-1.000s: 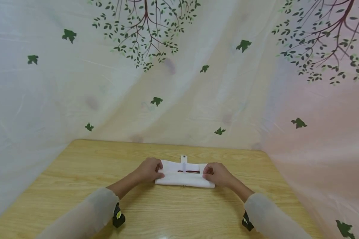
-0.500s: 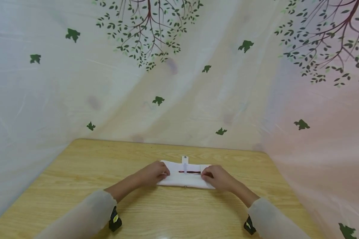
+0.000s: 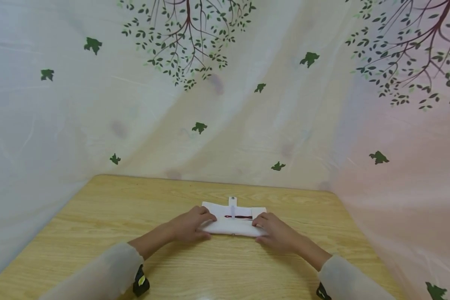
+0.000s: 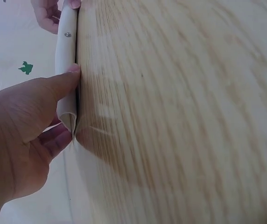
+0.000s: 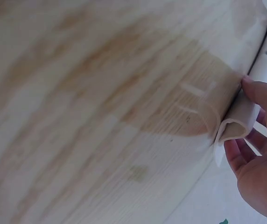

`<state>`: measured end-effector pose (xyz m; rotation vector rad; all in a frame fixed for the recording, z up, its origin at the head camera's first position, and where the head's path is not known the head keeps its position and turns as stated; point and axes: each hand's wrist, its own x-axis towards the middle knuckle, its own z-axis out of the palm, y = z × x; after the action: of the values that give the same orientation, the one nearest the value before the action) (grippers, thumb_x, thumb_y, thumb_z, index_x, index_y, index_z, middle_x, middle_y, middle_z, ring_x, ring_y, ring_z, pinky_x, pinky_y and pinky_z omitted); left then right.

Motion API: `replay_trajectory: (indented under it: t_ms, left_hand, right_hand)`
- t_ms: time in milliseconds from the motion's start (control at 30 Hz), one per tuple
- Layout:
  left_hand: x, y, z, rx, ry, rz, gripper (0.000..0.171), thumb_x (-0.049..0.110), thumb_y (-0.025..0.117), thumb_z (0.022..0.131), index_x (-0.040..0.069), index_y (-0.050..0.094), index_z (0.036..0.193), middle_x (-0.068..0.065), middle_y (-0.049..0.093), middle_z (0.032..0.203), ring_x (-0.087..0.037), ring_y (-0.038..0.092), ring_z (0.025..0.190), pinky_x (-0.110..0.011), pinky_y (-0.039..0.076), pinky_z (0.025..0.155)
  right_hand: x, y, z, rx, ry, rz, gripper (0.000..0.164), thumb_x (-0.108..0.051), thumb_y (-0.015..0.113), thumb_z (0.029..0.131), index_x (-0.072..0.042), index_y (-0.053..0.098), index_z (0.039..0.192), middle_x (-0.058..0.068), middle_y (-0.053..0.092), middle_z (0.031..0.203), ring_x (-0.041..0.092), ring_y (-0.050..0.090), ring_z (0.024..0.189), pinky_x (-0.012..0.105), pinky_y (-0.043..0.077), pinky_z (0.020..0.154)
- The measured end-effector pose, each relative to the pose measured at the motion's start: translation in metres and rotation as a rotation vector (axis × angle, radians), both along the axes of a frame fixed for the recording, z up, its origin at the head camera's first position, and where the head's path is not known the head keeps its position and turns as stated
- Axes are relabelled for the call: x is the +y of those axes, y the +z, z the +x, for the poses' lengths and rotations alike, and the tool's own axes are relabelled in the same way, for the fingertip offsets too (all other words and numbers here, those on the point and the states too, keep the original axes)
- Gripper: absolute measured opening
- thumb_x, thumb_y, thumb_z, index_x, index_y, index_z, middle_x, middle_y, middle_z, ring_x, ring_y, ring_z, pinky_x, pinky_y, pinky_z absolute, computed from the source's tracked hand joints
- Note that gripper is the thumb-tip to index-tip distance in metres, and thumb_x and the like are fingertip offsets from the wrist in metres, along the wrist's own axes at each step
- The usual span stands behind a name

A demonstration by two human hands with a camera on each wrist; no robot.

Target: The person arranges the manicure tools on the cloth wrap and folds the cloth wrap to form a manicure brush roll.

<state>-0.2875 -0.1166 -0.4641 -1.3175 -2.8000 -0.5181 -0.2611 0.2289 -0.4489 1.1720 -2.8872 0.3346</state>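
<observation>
A white roll-up case (image 3: 230, 228) lies on the table, its near edge folded over into a thick roll. On its inner face a slim dark red stick (image 3: 243, 217) lies crosswise under a narrow band. A strap tab with a snap (image 3: 232, 201) points away at the far edge. My left hand (image 3: 190, 225) grips the roll's left end, thumb at the near side and fingers over the top. The right hand (image 3: 279, 234) holds the right end the same way. A metal stud (image 4: 68, 34) shows on the roll's near side; both wrist views show the roll's hollow end.
The wooden table (image 3: 210, 271) runs back to a pale hanging cloth (image 3: 225, 158) printed with branches and green leaves. Cloth also hangs along the left and right sides. A dark wrist camera (image 3: 140, 283) sits at the left sleeve.
Both hands have shifted from pinching the case's side ends to holding the folded roll, thumbs now lower at its near edge. The left hand has slid slightly inward. The case stays in place.
</observation>
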Motion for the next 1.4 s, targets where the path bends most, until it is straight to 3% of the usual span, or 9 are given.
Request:
replay_trajectory:
  t_ms: [133,300,500,667,900,1033,1233,1400]
  left_hand:
    - [0.001,-0.001,0.000,-0.007,0.018,0.010,0.042,0.032,0.074,0.096,0.013,0.063,0.132,-0.006,0.058,0.124,-0.024,0.053,0.112,-0.041,0.048,0.097]
    - [0.003,0.001,-0.004,-0.047,0.047,0.023,0.037,0.030,0.069,0.100,0.009,0.064,0.130,-0.008,0.063,0.124,-0.026,0.056,0.114,-0.044,0.048,0.098]
    - [0.004,0.004,-0.014,-0.120,0.056,0.133,0.025,0.023,0.062,0.104,0.006,0.065,0.121,-0.005,0.069,0.114,-0.019,0.063,0.103,-0.042,0.051,0.092]
    - [0.004,0.003,-0.024,-0.206,0.133,0.204,0.021,0.022,0.059,0.106,0.007,0.065,0.119,-0.005,0.070,0.110,-0.016,0.061,0.095,-0.040,0.051,0.086]
    - [0.004,0.003,-0.037,-0.262,0.215,0.262,0.023,0.025,0.059,0.106,0.006,0.067,0.116,-0.002,0.067,0.096,-0.013,0.056,0.081,-0.034,0.048,0.074]
    - [0.004,0.005,-0.040,-0.297,0.246,0.269,0.023,0.027,0.060,0.105,0.007,0.068,0.114,0.001,0.062,0.087,-0.014,0.052,0.075,-0.033,0.044,0.070]
    - [0.008,0.006,-0.044,-0.308,0.317,0.248,0.023,0.027,0.063,0.103,0.006,0.069,0.112,0.000,0.065,0.094,-0.015,0.054,0.081,-0.035,0.047,0.074]
    - [0.012,0.007,-0.047,-0.296,0.364,0.233,0.021,0.024,0.066,0.102,0.006,0.069,0.112,-0.002,0.068,0.099,-0.017,0.057,0.085,-0.039,0.050,0.079]
  right_hand:
    - [0.000,-0.001,0.000,0.026,0.020,0.013,0.035,-0.022,0.067,0.100,-0.002,0.061,0.128,0.010,0.063,0.127,0.026,0.056,0.115,0.046,0.048,0.098]
    - [0.001,0.004,-0.006,-0.006,-0.002,-0.026,0.034,-0.021,0.061,0.104,-0.002,0.060,0.132,0.010,0.064,0.126,0.025,0.060,0.115,0.046,0.051,0.097]
    - [0.004,0.005,-0.018,-0.089,-0.024,-0.106,0.031,-0.019,0.057,0.106,-0.003,0.061,0.132,0.009,0.067,0.122,0.022,0.063,0.106,0.046,0.052,0.090]
    - [0.006,0.005,-0.030,-0.190,-0.046,-0.195,0.032,-0.020,0.052,0.109,-0.002,0.059,0.134,0.010,0.067,0.125,0.019,0.062,0.104,0.043,0.053,0.087]
    - [0.010,0.004,-0.042,-0.230,-0.087,-0.263,0.033,-0.025,0.051,0.110,-0.003,0.061,0.132,0.011,0.067,0.124,0.022,0.062,0.108,0.047,0.051,0.092]
    - [0.010,0.002,-0.048,-0.265,-0.122,-0.291,0.035,-0.027,0.051,0.109,-0.002,0.062,0.132,0.013,0.067,0.125,0.027,0.062,0.112,0.050,0.049,0.096]
    - [0.009,0.003,-0.055,-0.291,-0.179,-0.278,0.037,-0.028,0.052,0.109,0.000,0.062,0.130,0.016,0.065,0.128,0.036,0.059,0.121,0.056,0.046,0.102]
    - [0.005,0.005,-0.059,-0.300,-0.220,-0.268,0.032,-0.026,0.054,0.108,0.000,0.066,0.123,0.012,0.068,0.118,0.030,0.063,0.111,0.052,0.049,0.096]
